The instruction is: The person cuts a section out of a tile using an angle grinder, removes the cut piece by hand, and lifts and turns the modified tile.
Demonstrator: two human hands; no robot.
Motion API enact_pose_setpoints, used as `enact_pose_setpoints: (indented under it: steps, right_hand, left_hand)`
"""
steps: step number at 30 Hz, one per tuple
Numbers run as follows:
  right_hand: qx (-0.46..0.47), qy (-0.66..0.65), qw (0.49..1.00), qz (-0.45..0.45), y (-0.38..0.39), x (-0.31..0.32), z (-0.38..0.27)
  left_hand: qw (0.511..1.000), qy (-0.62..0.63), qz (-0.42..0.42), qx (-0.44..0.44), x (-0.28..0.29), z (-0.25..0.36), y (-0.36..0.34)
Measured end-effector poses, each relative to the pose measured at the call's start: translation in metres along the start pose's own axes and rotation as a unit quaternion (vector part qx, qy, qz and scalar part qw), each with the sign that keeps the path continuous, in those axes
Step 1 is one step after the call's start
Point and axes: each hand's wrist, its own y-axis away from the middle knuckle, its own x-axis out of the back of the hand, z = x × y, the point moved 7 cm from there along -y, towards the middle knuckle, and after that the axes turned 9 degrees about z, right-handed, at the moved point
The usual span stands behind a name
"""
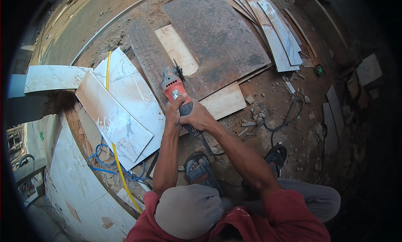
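Both my hands are wrapped around an orange and black angle grinder (173, 88), held out in front of me. My left hand (173, 111) grips the side of its body, thumb up over the casing. Behind it, my right hand (198, 114) closes on the black rear part. The thin cutting disc (180, 70) points away from me. It is over or beside a pale strip (176, 47) that shows between a large brown tile (213, 37), grid-patterned back up, and a narrow brown piece (144, 49). Whether the disc touches anything I cannot tell.
White marbled tiles (138, 91) lie to the left, crossed by a yellow measuring tape or strip (113, 145), with a blue cord (98, 160) nearby. Long tile strips (272, 32) are stacked at far right. A black cable (289, 120) runs over rubble; my sandalled feet (201, 168) stand close.
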Motion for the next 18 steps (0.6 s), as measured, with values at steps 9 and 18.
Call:
enact_pose_setpoints:
  steps: [9,18]
  right_hand:
    - [0.011,0.003,1.000,0.006,0.0028,0.0010,-0.0032]
    - [0.011,0.004,1.000,-0.006,-0.0023,-0.0002,-0.0055]
  left_hand:
    - [1.000,0.002,0.005,0.007,0.0026,-0.0052,-0.0016]
    - [1.000,0.001,0.008,0.007,0.0028,-0.0040,-0.0053]
